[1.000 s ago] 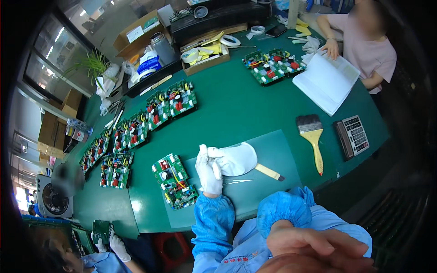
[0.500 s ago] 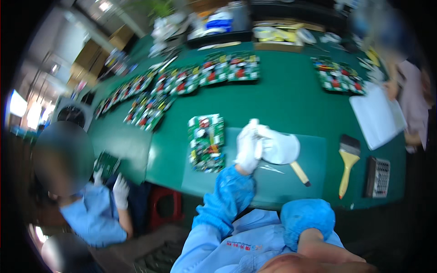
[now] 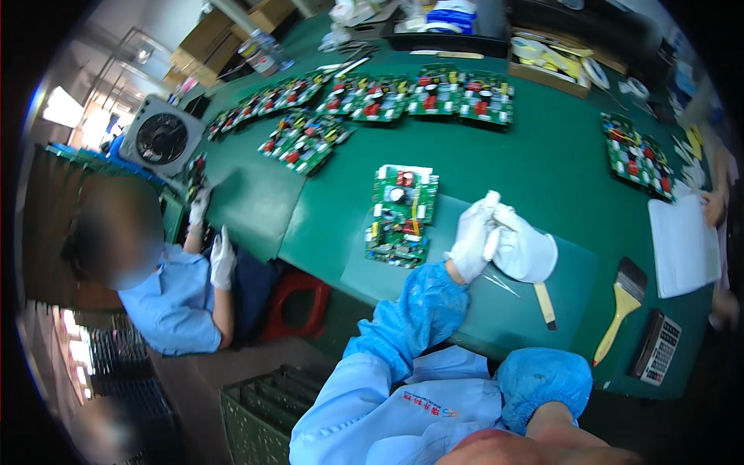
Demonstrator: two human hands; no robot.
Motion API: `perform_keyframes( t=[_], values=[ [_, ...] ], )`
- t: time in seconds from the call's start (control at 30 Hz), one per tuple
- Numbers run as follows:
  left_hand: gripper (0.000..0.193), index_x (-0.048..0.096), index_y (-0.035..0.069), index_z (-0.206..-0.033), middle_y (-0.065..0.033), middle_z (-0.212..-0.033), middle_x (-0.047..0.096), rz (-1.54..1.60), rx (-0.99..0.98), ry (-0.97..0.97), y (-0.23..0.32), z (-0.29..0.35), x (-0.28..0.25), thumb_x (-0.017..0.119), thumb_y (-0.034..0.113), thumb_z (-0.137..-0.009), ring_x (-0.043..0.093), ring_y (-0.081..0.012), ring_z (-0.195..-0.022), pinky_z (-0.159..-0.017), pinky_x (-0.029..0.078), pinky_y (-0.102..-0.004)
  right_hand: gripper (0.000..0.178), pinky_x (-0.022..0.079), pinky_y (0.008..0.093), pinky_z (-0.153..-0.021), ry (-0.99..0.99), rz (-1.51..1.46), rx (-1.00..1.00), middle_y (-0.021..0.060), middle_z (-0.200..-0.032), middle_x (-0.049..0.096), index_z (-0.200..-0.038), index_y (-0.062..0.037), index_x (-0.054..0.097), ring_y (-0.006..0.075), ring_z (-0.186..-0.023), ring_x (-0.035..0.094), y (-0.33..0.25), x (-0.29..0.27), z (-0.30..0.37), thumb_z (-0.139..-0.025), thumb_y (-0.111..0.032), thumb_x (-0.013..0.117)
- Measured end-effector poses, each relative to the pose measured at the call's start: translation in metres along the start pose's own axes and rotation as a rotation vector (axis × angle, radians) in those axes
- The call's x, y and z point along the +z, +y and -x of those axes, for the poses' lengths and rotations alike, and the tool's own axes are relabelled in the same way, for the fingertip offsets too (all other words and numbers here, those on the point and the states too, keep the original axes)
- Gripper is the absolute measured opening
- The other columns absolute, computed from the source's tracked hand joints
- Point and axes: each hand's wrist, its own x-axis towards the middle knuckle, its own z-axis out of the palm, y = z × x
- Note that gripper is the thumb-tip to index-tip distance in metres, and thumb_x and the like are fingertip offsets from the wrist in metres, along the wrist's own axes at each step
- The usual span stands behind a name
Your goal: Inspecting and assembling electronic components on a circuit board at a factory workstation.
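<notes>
My left hand (image 3: 470,239), in a white glove and blue sleeve cover, pinches a loose white glove (image 3: 527,249) whose cuff spreads to the right. My right arm in its blue sleeve cover (image 3: 544,387) is bent back toward me. Only the bare wrist and part of my right hand (image 3: 564,431) show at the lower edge, with the fingers hidden. A populated green circuit board (image 3: 401,213) lies left of my left hand. Beside the loose glove are metal tweezers (image 3: 502,285) and a small yellow-handled tool (image 3: 545,304), both on a translucent mat (image 3: 480,325).
A wide brush (image 3: 620,306), a calculator (image 3: 659,346) and white papers (image 3: 683,244) lie to the right. Several circuit boards (image 3: 380,98) line the far side; others (image 3: 639,159) sit far right. A co-worker (image 3: 170,306) sits left, near a fan (image 3: 161,138). Another person's hand (image 3: 713,208) touches the papers.
The view has swung left, so the table's things appear farther right. My left hand keeps hold of the loose glove. The co-worker's hands and board have moved farther from that person's body.
</notes>
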Motion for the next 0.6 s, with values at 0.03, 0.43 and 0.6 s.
perform_keyframes(
  t=[0.03,0.43,0.6],
  values=[
    [0.023,0.055,0.006,-0.094,-0.0050,-0.082,0.060,0.017,0.005,0.003,-0.002,0.000,0.007,0.052,0.029,-0.097,0.062,-0.0144,-0.074,-0.068,0.052,-0.0273,0.040,0.035,0.0446,-0.100,-0.004,-0.021,-0.009,0.0291,-0.131,0.041,-0.133,0.0139,0.031,0.0402,-0.118,0.043,0.002,0.002,0.000,-0.102,-0.011,0.021],
    [0.022,0.050,0.006,-0.097,-0.0061,-0.087,0.059,-0.141,0.187,-0.097,0.011,0.010,-0.027,0.052,0.028,-0.098,0.061,-0.0128,-0.076,-0.069,0.052,-0.0248,0.038,0.036,0.0517,-0.100,0.015,0.019,0.027,0.0253,-0.133,0.043,-0.129,0.0109,0.035,0.0437,-0.116,0.044,-0.016,-0.019,0.025,-0.101,-0.014,0.034],
    [0.023,0.050,0.006,-0.096,-0.0043,-0.086,0.059,-0.066,0.047,-0.008,0.000,0.001,-0.004,0.052,0.030,-0.098,0.060,-0.0111,-0.074,-0.067,0.051,-0.0244,0.035,0.038,0.0514,-0.098,0.064,0.212,0.001,0.0264,-0.130,0.044,-0.125,0.0103,0.038,0.0431,-0.114,0.046,-0.022,-0.043,0.044,-0.099,-0.014,0.037]
  ],
)
